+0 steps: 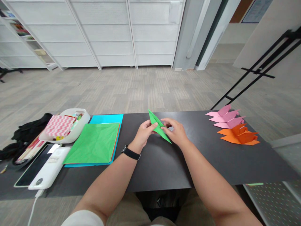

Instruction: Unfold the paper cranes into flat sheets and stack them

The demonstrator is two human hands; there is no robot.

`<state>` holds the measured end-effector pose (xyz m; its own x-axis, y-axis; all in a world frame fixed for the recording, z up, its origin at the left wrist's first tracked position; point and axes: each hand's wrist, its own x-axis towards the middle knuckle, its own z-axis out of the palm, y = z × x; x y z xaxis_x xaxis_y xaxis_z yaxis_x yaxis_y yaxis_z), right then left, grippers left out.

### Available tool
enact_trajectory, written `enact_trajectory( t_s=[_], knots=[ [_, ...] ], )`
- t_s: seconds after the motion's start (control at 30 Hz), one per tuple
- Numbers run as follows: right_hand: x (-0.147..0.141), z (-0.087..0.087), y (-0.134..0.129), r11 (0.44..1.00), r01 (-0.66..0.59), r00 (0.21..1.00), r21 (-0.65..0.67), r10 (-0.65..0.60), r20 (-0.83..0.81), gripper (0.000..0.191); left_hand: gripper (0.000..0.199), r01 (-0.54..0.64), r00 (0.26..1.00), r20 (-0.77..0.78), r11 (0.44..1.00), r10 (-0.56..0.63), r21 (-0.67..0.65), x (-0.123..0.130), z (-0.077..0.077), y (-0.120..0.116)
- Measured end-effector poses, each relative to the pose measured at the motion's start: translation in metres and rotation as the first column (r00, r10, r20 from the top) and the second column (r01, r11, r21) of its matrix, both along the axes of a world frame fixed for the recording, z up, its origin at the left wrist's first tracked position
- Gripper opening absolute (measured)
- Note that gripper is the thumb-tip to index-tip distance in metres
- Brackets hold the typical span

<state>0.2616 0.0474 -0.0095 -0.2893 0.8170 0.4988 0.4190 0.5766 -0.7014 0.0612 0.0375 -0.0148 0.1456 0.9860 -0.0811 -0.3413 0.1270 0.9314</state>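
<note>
A piece of folded green paper (158, 124), long and pointed at both ends, is held slantwise just above the dark table (162, 169). My left hand (144, 131) grips its left side, the thumb pressed on the paper and the other fingers partly hidden behind it. On the right side my right hand (175, 130) pinches the paper near its middle, with thumb and forefinger closed on it. To the left lies a stack of coloured paper (96, 142), green on top. Folded pink paper figures (225, 117) and orange ones (238, 134) stand at the right.
At the left are a white basket (80, 125) with a pink zigzag pouch (60, 125), a black cloth item (30, 128), a tablet (35, 164) and a white power bank (50, 168) with a cable. A black stand (254, 70) rises beyond the table's right end.
</note>
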Motion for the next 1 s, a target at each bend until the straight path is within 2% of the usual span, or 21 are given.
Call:
enact_trajectory(
  t_s=[0.13,0.23,0.43,0.6,0.8,1.0],
  knots=[
    [0.000,0.005,-0.004,0.992,-0.058,0.997,0.113,0.053,0.051,0.025,0.049,0.037,0.998,0.054,0.996,-0.032,-0.078,0.000,0.004,-0.002],
    [0.000,0.007,-0.007,0.990,-0.070,0.995,0.126,0.060,0.082,0.025,0.048,0.016,0.998,0.062,0.997,-0.011,-0.080,0.000,0.003,-0.002],
    [-0.001,0.008,-0.009,0.990,-0.018,0.994,0.138,0.003,0.111,0.028,0.039,-0.124,0.992,-0.004,0.991,0.124,0.052,0.003,0.002,-0.002],
    [-0.003,0.009,-0.011,0.978,-0.004,0.990,0.210,-0.026,0.142,0.026,0.032,-0.231,0.969,-0.054,0.964,0.239,0.130,0.005,0.000,-0.003],
    [-0.005,0.007,-0.010,0.969,0.029,0.982,0.246,-0.073,0.172,0.013,0.032,-0.192,0.974,-0.091,0.967,0.210,0.168,0.006,0.001,-0.007],
    [-0.004,0.007,-0.008,0.974,0.000,0.997,0.225,-0.018,0.076,0.008,0.036,-0.129,0.978,-0.130,0.962,0.163,0.240,0.002,0.001,-0.006]
  ],
)
